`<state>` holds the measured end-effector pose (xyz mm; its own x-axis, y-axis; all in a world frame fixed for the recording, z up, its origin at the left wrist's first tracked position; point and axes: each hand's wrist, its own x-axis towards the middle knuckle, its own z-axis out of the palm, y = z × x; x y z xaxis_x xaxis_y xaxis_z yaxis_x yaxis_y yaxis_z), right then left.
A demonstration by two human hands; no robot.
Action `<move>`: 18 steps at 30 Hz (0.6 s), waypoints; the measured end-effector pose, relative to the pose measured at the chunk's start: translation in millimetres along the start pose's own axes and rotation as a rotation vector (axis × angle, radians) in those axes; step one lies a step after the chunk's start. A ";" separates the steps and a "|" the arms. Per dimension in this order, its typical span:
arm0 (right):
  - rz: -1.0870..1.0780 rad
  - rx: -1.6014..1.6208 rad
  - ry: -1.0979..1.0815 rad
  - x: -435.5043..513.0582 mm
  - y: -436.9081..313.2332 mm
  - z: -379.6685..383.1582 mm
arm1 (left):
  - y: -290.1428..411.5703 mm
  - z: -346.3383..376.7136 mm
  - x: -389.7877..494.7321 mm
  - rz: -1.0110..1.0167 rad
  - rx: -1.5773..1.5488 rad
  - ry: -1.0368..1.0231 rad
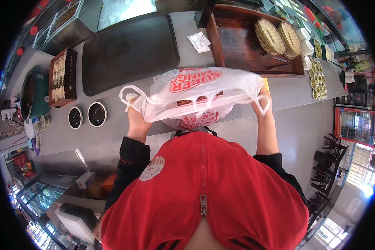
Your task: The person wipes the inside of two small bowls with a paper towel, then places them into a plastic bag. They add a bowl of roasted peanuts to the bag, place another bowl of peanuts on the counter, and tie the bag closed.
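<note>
A white plastic carrier bag [234, 82] with red printing is stretched wide in front of my chest, at the counter's near edge. My left hand [138, 122] grips its left end, with one handle loop standing up beside the fingers. On the other side, my right hand [263, 95] holds the bag's right end, and the other handle loop hangs over the wrist. Through gaps between the folds, something reddish-brown [184, 102] shows inside; what it is I cannot tell. Plastic hides most of the fingers of both hands.
A large dark tray [131, 51] lies on the grey counter [118, 134]. Two black-lined bowls [97, 114] and a box of wrapped chopsticks [62, 76] stand left. A wooden tray [234, 40] with wicker baskets [270, 37] is right, beyond it several small filled dishes [317, 78].
</note>
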<state>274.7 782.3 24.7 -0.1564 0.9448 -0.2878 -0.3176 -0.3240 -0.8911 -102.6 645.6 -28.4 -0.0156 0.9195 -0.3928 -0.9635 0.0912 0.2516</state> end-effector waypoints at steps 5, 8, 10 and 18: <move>0.213 0.315 0.231 40.8 5.3 27.1 | 4.3 10.9 -24.6 -0.148 0.608 -0.183; 0.302 0.311 0.190 58.5 2.5 29.5 | 7.2 18.9 -38.1 -0.137 1.207 -0.275; 0.342 0.252 0.177 65.4 0.8 21.2 | 4.9 15.4 -39.0 -0.056 1.489 -0.348; 0.493 0.045 -0.055 76.7 17.1 -57.0 | -6.2 -26.5 1.2 0.253 -0.085 0.146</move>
<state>310.5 852.0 -32.6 -0.3467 0.6753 -0.6510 -0.2330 -0.7343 -0.6376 -103.7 636.0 -53.8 -0.2905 0.8437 -0.4515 -0.9429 -0.1721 0.2851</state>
